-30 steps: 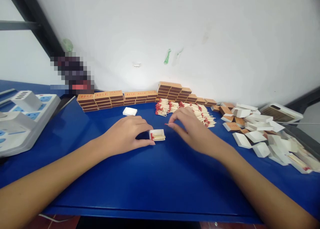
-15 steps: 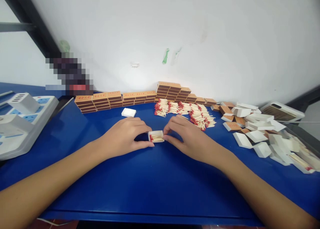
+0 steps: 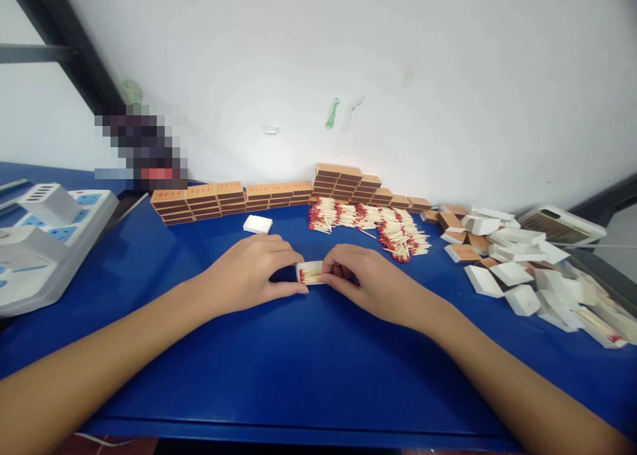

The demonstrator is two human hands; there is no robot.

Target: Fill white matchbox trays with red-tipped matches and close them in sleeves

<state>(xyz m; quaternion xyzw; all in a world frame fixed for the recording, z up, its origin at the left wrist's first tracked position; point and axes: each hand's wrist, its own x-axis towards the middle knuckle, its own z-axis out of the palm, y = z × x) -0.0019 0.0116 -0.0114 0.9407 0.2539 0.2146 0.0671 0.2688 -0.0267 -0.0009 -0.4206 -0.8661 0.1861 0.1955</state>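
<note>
A small white matchbox tray [image 3: 311, 283] sits on the blue table, with red-headed matches [image 3: 311, 274] lying lengthwise in it. My left hand [image 3: 256, 264] grips the tray's left end between thumb and fingers. At the right end, the closed thumb and fingertips of my right hand [image 3: 365, 279] pinch the ends of the matches and cover that end of the tray. Behind my left hand lies another white tray [image 3: 257, 225]. Beyond my right hand a heap of loose matches [image 3: 403, 233] spreads over the table.
Orange-brown matchboxes [image 3: 202, 201] stand stacked along the white wall, tallest at the stack [image 3: 337, 182] in the middle. On the right are piled white trays and box sleeves [image 3: 517, 253], with a phone [image 3: 562, 223] behind them. A white power strip [image 3: 54, 262] occupies the left.
My right hand's fingers have come down and left, from the tray's right edge onto the match ends. My left hand keeps its hold on the tray.
</note>
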